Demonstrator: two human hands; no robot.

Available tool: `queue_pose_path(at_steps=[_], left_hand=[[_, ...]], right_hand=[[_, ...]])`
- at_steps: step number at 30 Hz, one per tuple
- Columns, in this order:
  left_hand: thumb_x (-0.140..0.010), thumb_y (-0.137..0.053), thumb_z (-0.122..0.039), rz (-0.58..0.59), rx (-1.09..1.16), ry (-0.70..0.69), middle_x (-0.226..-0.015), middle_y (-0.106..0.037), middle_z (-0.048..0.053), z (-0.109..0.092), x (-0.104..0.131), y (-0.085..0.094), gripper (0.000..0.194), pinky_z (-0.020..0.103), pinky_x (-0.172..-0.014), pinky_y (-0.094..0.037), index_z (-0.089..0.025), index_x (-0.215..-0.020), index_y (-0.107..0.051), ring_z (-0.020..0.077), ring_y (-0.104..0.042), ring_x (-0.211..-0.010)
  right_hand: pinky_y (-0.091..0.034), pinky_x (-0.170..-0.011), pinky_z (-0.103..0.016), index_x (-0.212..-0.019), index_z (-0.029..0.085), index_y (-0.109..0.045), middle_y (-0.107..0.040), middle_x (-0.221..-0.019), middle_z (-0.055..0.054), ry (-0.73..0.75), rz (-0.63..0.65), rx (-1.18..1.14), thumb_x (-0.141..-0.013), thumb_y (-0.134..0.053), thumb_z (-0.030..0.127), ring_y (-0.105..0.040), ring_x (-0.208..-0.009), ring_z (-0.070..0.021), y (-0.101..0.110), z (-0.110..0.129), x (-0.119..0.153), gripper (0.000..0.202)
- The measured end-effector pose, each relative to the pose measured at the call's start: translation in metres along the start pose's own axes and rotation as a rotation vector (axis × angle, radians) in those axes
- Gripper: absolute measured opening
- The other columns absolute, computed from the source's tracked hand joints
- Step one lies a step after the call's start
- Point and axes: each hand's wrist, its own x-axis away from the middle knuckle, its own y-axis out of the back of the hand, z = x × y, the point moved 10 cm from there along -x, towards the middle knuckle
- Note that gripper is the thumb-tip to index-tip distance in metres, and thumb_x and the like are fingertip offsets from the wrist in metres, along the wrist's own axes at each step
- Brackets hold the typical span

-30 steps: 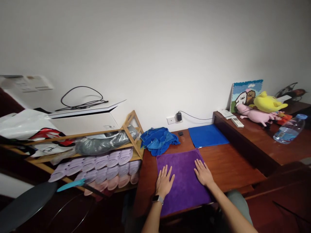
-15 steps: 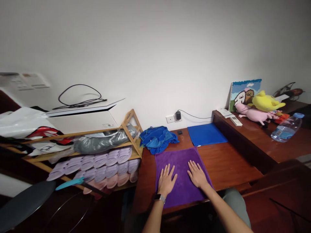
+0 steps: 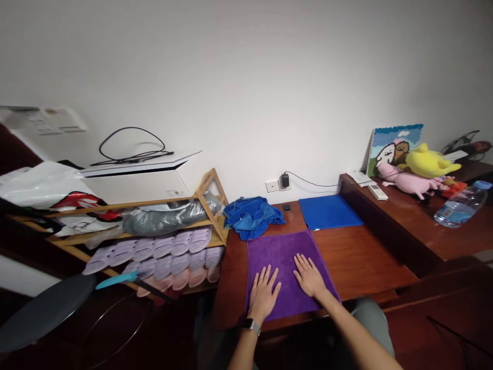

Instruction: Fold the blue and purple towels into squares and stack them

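Purple cloth (image 3: 289, 295), flat beneath my fingers.
This seems the smoothing step; the next stroke calls for even pressure. It looks squarish, nearly unwrinkled. My left hand (image 3: 264, 294) and right hand (image 3: 309, 277) are spread, gripping nothing. Beyond my left fingertips, a crumpled blue cloth (image 3: 252, 218); beyond my right, a flat blue cloth (image 3: 330, 211).

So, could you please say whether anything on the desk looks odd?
Only the blue fabric, bunched at the back left of the desk, looks untidy; the purple cloth and the other blue cloth lie flat.
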Motion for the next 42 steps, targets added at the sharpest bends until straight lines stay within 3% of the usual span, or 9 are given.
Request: queue_pose_path(at_steps=[5,10,14,17,20,27,33,37,42], left_hand=[[-0.108,-0.037,-0.050,0.035,-0.047,0.111,-0.171,-0.037,0.006,0.044,0.016,0.007,0.057,0.054,-0.127,-0.031,-0.032,-0.163,-0.039,0.0276,-0.035,-0.157],[-0.109,-0.033,-0.044,-0.045,-0.113,0.193,-0.166,-0.045,0.010,0.072,0.049,0.019,0.056,0.052,-0.127,-0.033,-0.022,-0.158,-0.048,0.0276,-0.040,-0.155],[-0.110,-0.030,-0.038,-0.147,-0.100,0.171,-0.166,-0.045,0.011,0.047,0.041,0.026,0.054,0.050,-0.128,-0.032,-0.019,-0.157,-0.050,0.0261,-0.038,-0.156],[-0.110,-0.032,-0.042,-0.087,-0.049,0.067,-0.169,-0.040,0.008,0.014,0.022,0.016,0.055,0.050,-0.127,-0.033,-0.024,-0.161,-0.043,0.0252,-0.036,-0.157],[-0.109,-0.035,-0.047,-0.019,-0.029,0.044,-0.170,-0.038,0.008,0.009,0.018,0.006,0.058,0.051,-0.126,-0.035,-0.028,-0.164,-0.038,0.0262,-0.036,-0.156],[-0.108,-0.035,-0.050,-0.021,-0.048,0.068,-0.169,-0.039,0.008,0.038,0.033,0.000,0.059,0.051,-0.125,-0.037,-0.027,-0.163,-0.039,0.0265,-0.039,-0.155],[-0.109,-0.033,-0.041,-0.121,-0.045,0.075,-0.167,-0.043,0.010,0.028,-0.011,0.010,0.056,0.051,-0.126,-0.036,-0.023,-0.161,-0.044,0.0272,-0.039,-0.155],[-0.109,-0.035,-0.043,-0.039,-0.019,0.012,-0.170,-0.039,0.009,0.005,-0.058,0.001,0.055,0.052,-0.127,-0.033,-0.028,-0.162,-0.042,0.0268,-0.036,-0.157],[-0.107,-0.039,-0.049,0.028,-0.020,0.099,-0.170,-0.036,0.011,0.031,-0.075,-0.016,0.059,0.055,-0.127,-0.032,-0.027,-0.162,-0.042,0.0301,-0.034,-0.157]], right_hand=[[-0.020,-0.131,-0.046,-0.164,0.018,-0.034,-0.032,-0.170,-0.007,0.029,0.020,0.005,-0.109,-0.026,0.044,-0.026,-0.160,-0.0222,0.010,-0.023,-0.010,0.062],[-0.021,-0.129,-0.053,-0.162,0.007,-0.037,-0.033,-0.168,-0.017,-0.281,-0.051,0.074,-0.107,-0.028,0.040,-0.028,-0.159,-0.0318,0.014,-0.049,0.009,0.065],[-0.018,-0.131,-0.050,-0.164,0.015,-0.035,-0.029,-0.171,-0.010,-0.125,-0.133,0.014,-0.108,-0.027,0.045,-0.024,-0.160,-0.0284,0.008,-0.003,0.030,0.064],[-0.022,-0.131,-0.047,-0.165,0.022,-0.034,-0.030,-0.171,-0.004,-0.010,-0.091,-0.021,-0.109,-0.025,0.051,-0.026,-0.160,-0.0245,-0.003,0.018,0.041,0.064],[-0.023,-0.130,-0.049,-0.164,0.020,-0.035,-0.031,-0.170,-0.005,-0.088,-0.062,-0.001,-0.108,-0.025,0.053,-0.029,-0.159,-0.0250,-0.008,-0.011,0.052,0.066],[-0.023,-0.130,-0.053,-0.164,0.013,-0.035,-0.031,-0.170,-0.009,-0.249,-0.058,0.057,-0.106,-0.024,0.055,-0.027,-0.159,-0.0283,-0.004,-0.099,0.082,0.072],[-0.021,-0.131,-0.048,-0.164,0.015,-0.035,-0.031,-0.171,-0.007,-0.177,-0.142,-0.016,-0.108,-0.020,0.055,-0.025,-0.160,-0.0255,0.017,-0.042,0.031,0.070],[-0.021,-0.131,-0.047,-0.164,0.018,-0.035,-0.032,-0.170,-0.007,-0.084,-0.065,-0.070,-0.108,-0.025,0.048,-0.025,-0.160,-0.0254,0.015,0.009,-0.024,0.064],[-0.021,-0.131,-0.049,-0.164,0.015,-0.036,-0.030,-0.170,-0.009,-0.104,0.013,-0.058,-0.106,-0.028,0.047,-0.025,-0.160,-0.0269,-0.007,0.006,-0.043,0.066]])
